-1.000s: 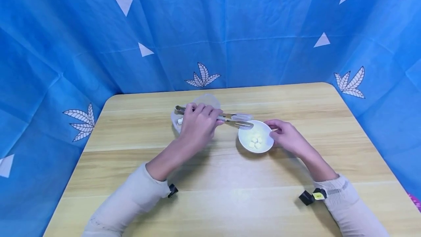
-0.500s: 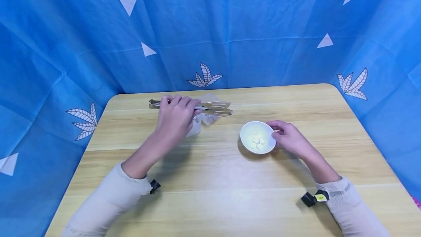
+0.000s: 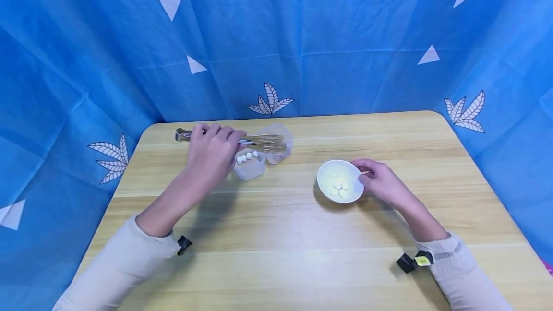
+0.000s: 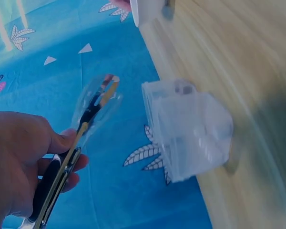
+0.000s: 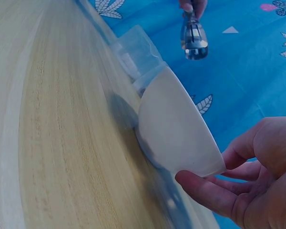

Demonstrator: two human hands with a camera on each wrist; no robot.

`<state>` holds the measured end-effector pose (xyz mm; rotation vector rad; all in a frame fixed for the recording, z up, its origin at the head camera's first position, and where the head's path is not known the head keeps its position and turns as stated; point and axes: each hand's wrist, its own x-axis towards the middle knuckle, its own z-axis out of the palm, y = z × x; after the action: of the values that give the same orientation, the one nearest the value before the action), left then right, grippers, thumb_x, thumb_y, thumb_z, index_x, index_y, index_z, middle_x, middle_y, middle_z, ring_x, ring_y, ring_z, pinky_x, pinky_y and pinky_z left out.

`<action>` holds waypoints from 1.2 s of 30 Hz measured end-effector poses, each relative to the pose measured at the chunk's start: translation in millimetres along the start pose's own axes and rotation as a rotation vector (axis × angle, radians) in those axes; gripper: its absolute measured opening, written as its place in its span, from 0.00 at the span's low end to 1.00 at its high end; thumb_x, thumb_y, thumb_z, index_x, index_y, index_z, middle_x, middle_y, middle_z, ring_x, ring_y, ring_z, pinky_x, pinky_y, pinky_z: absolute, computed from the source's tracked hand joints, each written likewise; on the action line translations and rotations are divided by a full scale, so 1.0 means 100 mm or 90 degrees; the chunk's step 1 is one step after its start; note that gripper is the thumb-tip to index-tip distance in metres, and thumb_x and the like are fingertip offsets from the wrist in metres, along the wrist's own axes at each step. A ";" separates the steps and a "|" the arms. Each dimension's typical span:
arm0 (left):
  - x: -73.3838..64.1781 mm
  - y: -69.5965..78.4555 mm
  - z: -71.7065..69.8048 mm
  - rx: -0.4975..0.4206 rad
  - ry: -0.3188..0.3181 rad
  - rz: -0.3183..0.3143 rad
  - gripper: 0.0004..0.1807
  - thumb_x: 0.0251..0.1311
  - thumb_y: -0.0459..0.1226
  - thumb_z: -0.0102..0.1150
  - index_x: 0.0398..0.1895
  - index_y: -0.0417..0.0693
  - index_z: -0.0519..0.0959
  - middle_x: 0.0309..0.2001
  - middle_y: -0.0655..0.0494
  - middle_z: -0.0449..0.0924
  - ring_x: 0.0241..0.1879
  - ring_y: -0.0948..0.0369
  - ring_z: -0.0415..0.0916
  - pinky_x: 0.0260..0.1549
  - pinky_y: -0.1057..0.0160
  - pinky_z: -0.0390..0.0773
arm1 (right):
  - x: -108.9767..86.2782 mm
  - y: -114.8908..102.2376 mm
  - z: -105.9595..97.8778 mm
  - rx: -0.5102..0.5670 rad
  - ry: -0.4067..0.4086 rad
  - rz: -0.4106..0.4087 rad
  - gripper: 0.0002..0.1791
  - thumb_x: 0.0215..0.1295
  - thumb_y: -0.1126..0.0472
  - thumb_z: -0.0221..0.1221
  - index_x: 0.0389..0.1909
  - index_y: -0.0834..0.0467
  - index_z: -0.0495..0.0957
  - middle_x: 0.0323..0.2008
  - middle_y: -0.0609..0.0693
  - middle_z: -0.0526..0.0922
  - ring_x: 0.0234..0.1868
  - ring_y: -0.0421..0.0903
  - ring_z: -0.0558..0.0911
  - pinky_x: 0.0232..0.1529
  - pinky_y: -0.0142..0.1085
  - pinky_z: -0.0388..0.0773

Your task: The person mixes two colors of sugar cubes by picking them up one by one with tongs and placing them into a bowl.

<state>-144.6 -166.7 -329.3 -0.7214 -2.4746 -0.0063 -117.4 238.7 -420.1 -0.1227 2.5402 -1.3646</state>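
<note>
My left hand (image 3: pixel 212 151) grips metal tongs (image 3: pixel 264 143) around the middle, with their slotted ends pointing right. Nothing shows between those ends, which hang above a small clear plastic box (image 3: pixel 250 172). Several small white pieces (image 3: pixel 247 157) lie in the box in a row. My right hand (image 3: pixel 381 184) pinches the rim of a white bowl (image 3: pixel 326 171), thumb on one side and fingers on the other, as the right wrist view shows. Inside the bowl sit several similar pale pieces (image 3: pixel 339 190).
Right behind the box lies its clear lid (image 3: pixel 286 144), partly covered by the tongs in the head view. The wooden table (image 3: pixel 285 253) ends at a blue patterned curtain (image 3: pixel 345 80). A small black device (image 3: pixel 408 263) is worn at the right cuff.
My left hand has moved left with the tongs, from over the bowl's edge to above the plastic box, uncovering the white pieces in it. The right hand keeps holding the bowl in place.
</note>
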 end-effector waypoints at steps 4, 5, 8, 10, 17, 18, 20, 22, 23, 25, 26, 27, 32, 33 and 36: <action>-0.02 -0.09 -0.05 0.026 0.007 0.010 0.11 0.65 0.41 0.69 0.46 0.46 0.89 0.43 0.46 0.91 0.42 0.48 0.86 0.43 0.48 0.73 | 0.00 -0.01 -0.01 -0.003 0.001 0.003 0.25 0.73 0.68 0.52 0.70 0.68 0.70 0.63 0.70 0.79 0.55 0.59 0.84 0.38 0.33 0.84; -0.02 -0.11 -0.06 0.033 0.009 0.013 0.10 0.65 0.40 0.69 0.45 0.46 0.89 0.42 0.46 0.91 0.41 0.49 0.86 0.43 0.49 0.72 | 0.00 0.00 -0.01 -0.002 0.001 0.005 0.25 0.73 0.68 0.52 0.70 0.68 0.70 0.63 0.70 0.79 0.55 0.59 0.84 0.38 0.33 0.84; -0.04 -0.16 -0.09 0.053 0.010 0.017 0.08 0.65 0.39 0.69 0.42 0.45 0.89 0.39 0.46 0.91 0.37 0.49 0.84 0.42 0.49 0.72 | 0.00 0.01 -0.01 0.000 -0.001 0.008 0.25 0.73 0.68 0.52 0.70 0.68 0.70 0.63 0.70 0.79 0.55 0.58 0.84 0.39 0.33 0.85; -0.05 -0.19 -0.11 0.066 0.005 0.017 0.07 0.65 0.38 0.69 0.41 0.44 0.89 0.38 0.45 0.91 0.35 0.49 0.83 0.41 0.49 0.71 | 0.01 0.01 0.00 0.001 0.000 0.012 0.25 0.73 0.68 0.51 0.70 0.68 0.70 0.63 0.69 0.79 0.56 0.58 0.84 0.40 0.33 0.85; -0.09 -0.29 -0.13 0.090 -0.044 0.006 0.05 0.62 0.36 0.71 0.37 0.42 0.88 0.31 0.44 0.89 0.32 0.48 0.81 0.42 0.49 0.71 | 0.01 0.02 0.01 0.009 -0.003 0.015 0.25 0.74 0.69 0.51 0.70 0.68 0.69 0.64 0.70 0.78 0.57 0.60 0.83 0.40 0.32 0.85; -0.09 -0.30 -0.13 0.093 -0.048 0.007 0.05 0.61 0.35 0.71 0.36 0.42 0.88 0.29 0.45 0.87 0.31 0.49 0.80 0.42 0.49 0.71 | 0.01 0.02 0.01 0.009 -0.004 0.014 0.26 0.74 0.69 0.51 0.71 0.68 0.69 0.64 0.70 0.78 0.57 0.60 0.83 0.40 0.32 0.85; -0.11 -0.32 -0.13 0.097 -0.054 0.009 0.04 0.61 0.34 0.71 0.33 0.42 0.88 0.24 0.46 0.84 0.28 0.49 0.77 0.41 0.50 0.70 | 0.00 0.01 0.01 0.009 -0.003 0.012 0.26 0.74 0.68 0.52 0.71 0.68 0.69 0.64 0.70 0.78 0.58 0.61 0.83 0.40 0.32 0.85; -0.12 -0.35 -0.13 0.099 -0.066 0.012 0.03 0.61 0.33 0.71 0.31 0.42 0.87 0.20 0.47 0.80 0.26 0.50 0.74 0.40 0.51 0.68 | 0.00 0.00 0.01 0.008 -0.002 0.010 0.26 0.74 0.68 0.52 0.71 0.68 0.69 0.64 0.70 0.78 0.58 0.61 0.83 0.40 0.32 0.85; -0.12 -0.36 -0.13 0.100 -0.077 0.014 0.03 0.60 0.33 0.71 0.31 0.42 0.87 0.19 0.48 0.78 0.26 0.51 0.73 0.40 0.51 0.68 | 0.00 0.00 0.01 0.008 -0.001 0.009 0.26 0.74 0.68 0.52 0.71 0.68 0.69 0.64 0.70 0.78 0.58 0.61 0.83 0.40 0.32 0.85; -0.11 -0.37 -0.14 0.100 -0.107 0.014 0.04 0.61 0.31 0.70 0.28 0.43 0.86 0.18 0.49 0.76 0.25 0.51 0.71 0.40 0.51 0.67 | 0.00 0.00 0.01 0.009 -0.001 0.008 0.25 0.74 0.68 0.52 0.70 0.68 0.69 0.64 0.70 0.78 0.58 0.61 0.84 0.39 0.32 0.85; -0.11 -0.38 -0.14 0.101 -0.128 0.014 0.04 0.60 0.31 0.69 0.28 0.43 0.86 0.19 0.49 0.77 0.25 0.52 0.71 0.41 0.51 0.67 | 0.00 0.00 0.01 0.010 -0.002 0.007 0.25 0.74 0.69 0.52 0.70 0.69 0.69 0.64 0.70 0.78 0.58 0.61 0.83 0.39 0.32 0.85; -0.10 -0.38 -0.14 0.103 -0.152 0.012 0.04 0.60 0.30 0.69 0.28 0.44 0.86 0.20 0.49 0.78 0.25 0.52 0.70 0.42 0.51 0.67 | 0.00 0.00 0.01 0.011 -0.003 0.006 0.25 0.74 0.69 0.51 0.70 0.69 0.69 0.64 0.70 0.78 0.58 0.61 0.83 0.39 0.32 0.85; 0.00 -0.35 -0.16 0.131 -0.274 0.013 0.06 0.62 0.29 0.64 0.31 0.47 0.86 0.26 0.49 0.83 0.28 0.53 0.71 0.43 0.52 0.66 | 0.00 -0.01 0.01 0.004 -0.002 0.004 0.25 0.74 0.69 0.51 0.70 0.69 0.69 0.64 0.70 0.78 0.59 0.62 0.83 0.40 0.33 0.85; 0.02 -0.33 -0.15 0.138 -0.291 0.017 0.07 0.62 0.29 0.62 0.30 0.48 0.86 0.26 0.50 0.83 0.28 0.54 0.71 0.43 0.52 0.65 | 0.00 -0.01 0.01 0.003 -0.002 0.004 0.25 0.74 0.69 0.51 0.70 0.69 0.69 0.64 0.70 0.78 0.59 0.62 0.83 0.40 0.33 0.85; 0.07 -0.29 -0.13 0.154 -0.321 0.037 0.07 0.63 0.29 0.62 0.30 0.49 0.86 0.26 0.51 0.83 0.28 0.54 0.70 0.42 0.53 0.64 | 0.00 -0.02 0.02 -0.002 -0.002 0.004 0.26 0.74 0.69 0.52 0.71 0.68 0.69 0.64 0.70 0.78 0.60 0.63 0.83 0.41 0.34 0.85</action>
<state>-157.5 -189.9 -310.3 -0.7583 -2.8512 0.5504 -116.6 236.7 -419.5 -0.1178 2.5379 -1.3568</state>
